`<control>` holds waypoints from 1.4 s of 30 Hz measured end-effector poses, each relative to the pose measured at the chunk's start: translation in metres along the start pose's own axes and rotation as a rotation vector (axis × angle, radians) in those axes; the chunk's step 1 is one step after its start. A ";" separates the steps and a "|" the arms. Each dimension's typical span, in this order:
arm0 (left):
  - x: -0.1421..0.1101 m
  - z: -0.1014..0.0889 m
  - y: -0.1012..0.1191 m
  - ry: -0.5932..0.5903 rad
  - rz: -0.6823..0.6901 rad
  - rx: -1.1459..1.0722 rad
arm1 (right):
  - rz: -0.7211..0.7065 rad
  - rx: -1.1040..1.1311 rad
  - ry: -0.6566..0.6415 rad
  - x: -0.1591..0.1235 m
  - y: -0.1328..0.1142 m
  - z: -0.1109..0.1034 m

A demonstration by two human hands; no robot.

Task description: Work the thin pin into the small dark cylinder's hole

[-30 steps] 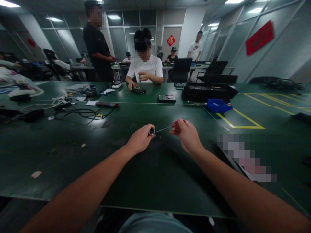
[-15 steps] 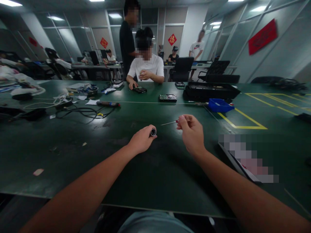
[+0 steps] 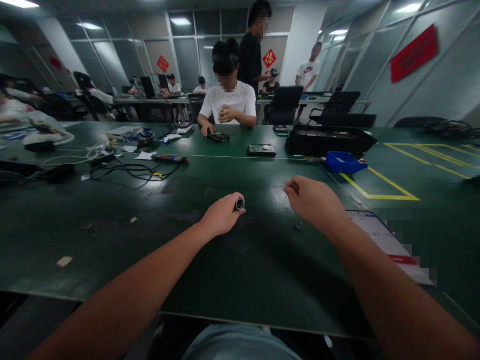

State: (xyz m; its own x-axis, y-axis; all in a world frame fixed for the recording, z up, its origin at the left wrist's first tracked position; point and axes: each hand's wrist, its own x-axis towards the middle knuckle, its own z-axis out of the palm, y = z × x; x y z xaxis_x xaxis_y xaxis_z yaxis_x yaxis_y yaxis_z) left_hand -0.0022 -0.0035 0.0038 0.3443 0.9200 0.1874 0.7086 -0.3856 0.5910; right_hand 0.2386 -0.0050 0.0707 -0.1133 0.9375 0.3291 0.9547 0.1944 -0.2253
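My left hand (image 3: 222, 215) is wrapped round a short dark cylinder (image 3: 240, 204), whose round silvery end looks hollow and faces me. Most of its body is hidden in my fingers. Over the table to the right, my right hand (image 3: 313, 199) is closed with its back turned up. No screwdriver shows in or around it, and its inner fingers are hidden. A small dark bit (image 3: 298, 226) lies on the green table (image 3: 232, 275) just below that hand. My right forearm passes over the edge of a phone-like screen (image 3: 378, 240).
Across the table a person in a white shirt (image 3: 230, 102) handles a hard drive (image 3: 218, 137). Another drive (image 3: 261, 150) lies nearer. A blue tray (image 3: 345, 162) and a black case (image 3: 330, 141) stand back right. Cables (image 3: 131, 171) and a pen-like tool (image 3: 169, 158) lie left.
My right hand has turned palm down and shifted right; the red-handled screwdriver it held no longer shows. My left hand keeps its hold. The standing person in black has moved right.
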 end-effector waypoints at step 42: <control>-0.003 0.003 0.009 -0.015 0.101 -0.104 | -0.272 0.401 -0.143 -0.026 -0.046 0.030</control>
State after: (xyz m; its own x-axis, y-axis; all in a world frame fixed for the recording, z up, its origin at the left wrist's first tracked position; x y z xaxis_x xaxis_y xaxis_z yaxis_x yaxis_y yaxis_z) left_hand 0.0048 -0.0095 0.0065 0.4203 0.8756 0.2382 0.6027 -0.4656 0.6480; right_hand 0.1893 -0.0296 0.0449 -0.4068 0.8622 0.3018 0.7078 0.5064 -0.4926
